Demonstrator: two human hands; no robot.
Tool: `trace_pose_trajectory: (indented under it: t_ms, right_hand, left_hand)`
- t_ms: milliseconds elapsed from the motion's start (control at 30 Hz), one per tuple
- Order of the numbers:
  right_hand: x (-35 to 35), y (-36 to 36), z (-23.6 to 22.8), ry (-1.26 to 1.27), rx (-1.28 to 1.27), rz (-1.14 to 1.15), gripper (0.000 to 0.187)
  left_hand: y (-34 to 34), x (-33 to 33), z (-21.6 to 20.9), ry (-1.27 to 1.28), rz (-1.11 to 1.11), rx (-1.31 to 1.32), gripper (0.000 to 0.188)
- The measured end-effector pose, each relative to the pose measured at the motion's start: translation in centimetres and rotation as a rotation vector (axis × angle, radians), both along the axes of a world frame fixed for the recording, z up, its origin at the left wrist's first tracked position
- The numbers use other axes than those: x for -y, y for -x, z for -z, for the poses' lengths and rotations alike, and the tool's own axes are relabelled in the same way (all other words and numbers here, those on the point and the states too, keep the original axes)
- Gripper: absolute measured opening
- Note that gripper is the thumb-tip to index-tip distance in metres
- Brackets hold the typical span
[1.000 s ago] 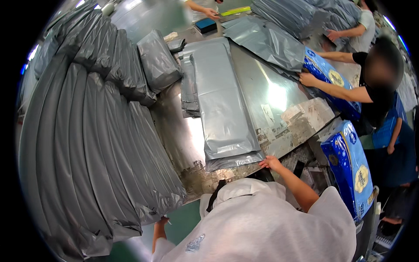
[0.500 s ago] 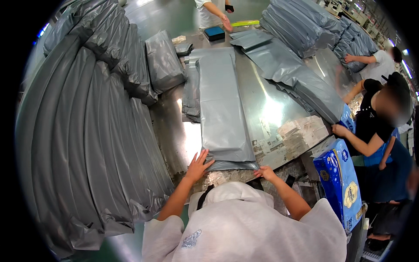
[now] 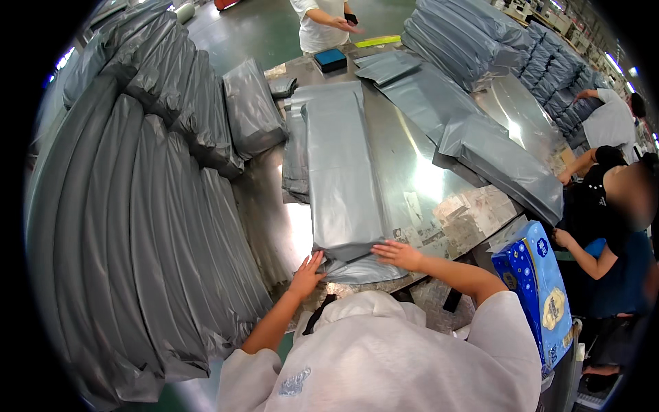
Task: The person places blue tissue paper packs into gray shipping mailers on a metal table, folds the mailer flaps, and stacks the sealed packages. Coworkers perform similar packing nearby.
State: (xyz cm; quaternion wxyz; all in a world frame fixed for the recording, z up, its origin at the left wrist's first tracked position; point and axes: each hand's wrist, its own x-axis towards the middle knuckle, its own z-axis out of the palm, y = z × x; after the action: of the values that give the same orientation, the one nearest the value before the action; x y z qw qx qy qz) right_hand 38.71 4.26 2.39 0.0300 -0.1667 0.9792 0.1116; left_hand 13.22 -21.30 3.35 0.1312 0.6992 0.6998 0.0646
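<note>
A long grey plastic bag (image 3: 343,175), filled out into a box-like shape, lies lengthwise in front of me on the metal table (image 3: 401,199). Its loose near end (image 3: 364,270) spreads over the table edge as a wrinkled flap. At the near left corner, my left hand (image 3: 307,276) rests with fingers stretched against the plastic. My right hand (image 3: 400,255) lies palm down across the near right corner, its fingers extended and pointing left. Flat grey bags (image 3: 296,154) stick out under the left side of the filled one.
Tall stacks of filled grey bags (image 3: 147,233) rise on my left. A blue ink pad (image 3: 331,60) sits at the far edge, near a person's hand (image 3: 343,25). At right, a co-worker (image 3: 604,199) stands by another grey bag (image 3: 508,165) and a blue package (image 3: 535,288).
My right hand has moved left and inward from the flap's outer corner onto the bag's end. At right, the co-worker's grey bag now covers the blue package it was partly around.
</note>
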Motion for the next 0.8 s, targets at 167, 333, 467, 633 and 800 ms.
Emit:
trace_pose_trajectory:
  t_ms: [167, 333, 467, 633, 800]
  right_hand:
    - [-3.4, 0.1, 0.9, 0.550, 0.049, 0.242, 0.044]
    - [-6.2, 1.4, 1.4, 1.339, 0.084, 0.851, 0.024]
    - [-6.9, 3.2, 8.3, 1.879, 0.059, 1.187, 0.040]
    - [-4.5, 7.1, 8.2, 1.952, -0.378, 1.386, 0.039]
    - [-5.2, 9.4, 11.7, 1.670, -0.546, 1.503, 0.043]
  left_hand:
    - [3.8, 0.8, 1.5, 0.081, -0.101, 0.151, 0.021]
    - [7.2, -4.5, -1.6, 0.175, -0.327, 0.391, 0.016]
    - [8.9, -8.1, 1.3, 0.174, -0.421, 0.805, 0.012]
    - [8.9, -9.1, 5.4, 0.193, -0.655, 1.434, 0.011]
    - [3.8, -11.1, 10.0, -0.318, -1.098, 1.342, 0.019]
